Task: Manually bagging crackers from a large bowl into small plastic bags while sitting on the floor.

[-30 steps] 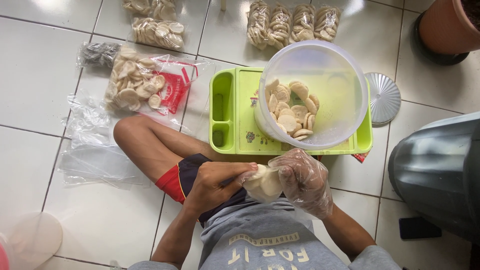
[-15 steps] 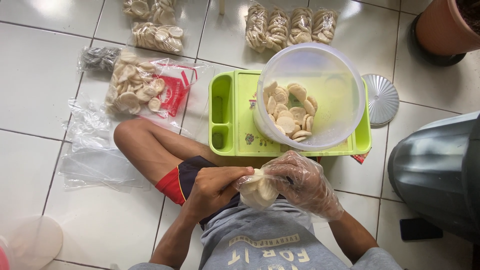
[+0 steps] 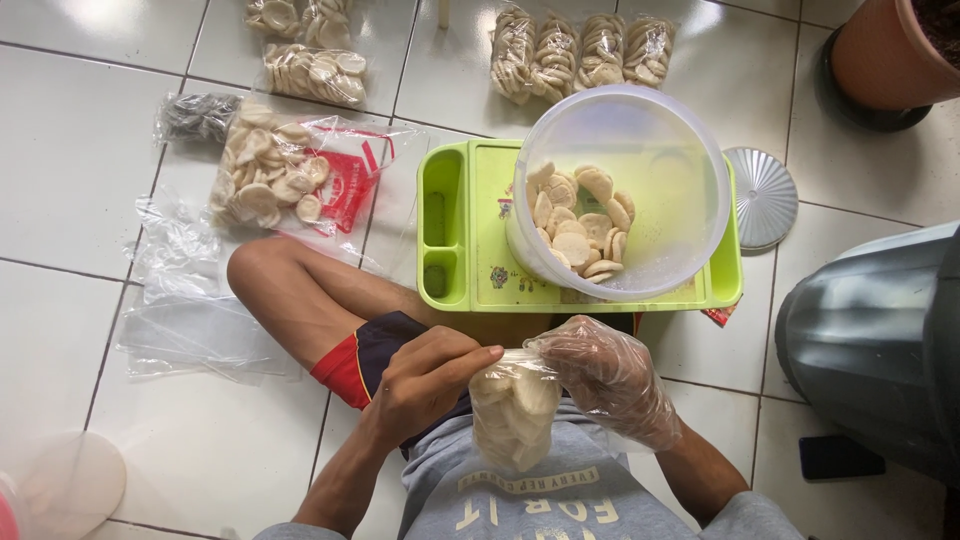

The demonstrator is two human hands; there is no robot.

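Observation:
I sit on a white tiled floor. My bare left hand (image 3: 425,385) pinches the top edge of a small clear plastic bag of pale round crackers (image 3: 512,412) held over my lap. My right hand (image 3: 605,375), in a thin clear plastic glove, grips the same bag's mouth from the right. In front of me a clear plastic tub (image 3: 625,190) with several loose crackers stands on a lime green tray (image 3: 450,235).
A large open bag of crackers (image 3: 275,175) and a stack of empty clear bags (image 3: 185,310) lie at the left. Filled small bags (image 3: 580,50) lie at the back. A metal lid (image 3: 762,195), a grey bin (image 3: 880,350) and a terracotta pot (image 3: 895,50) stand at the right.
Both hands have lowered the cracker bag slightly toward my lap and it now hangs fuller below my fingers. Nothing else has moved.

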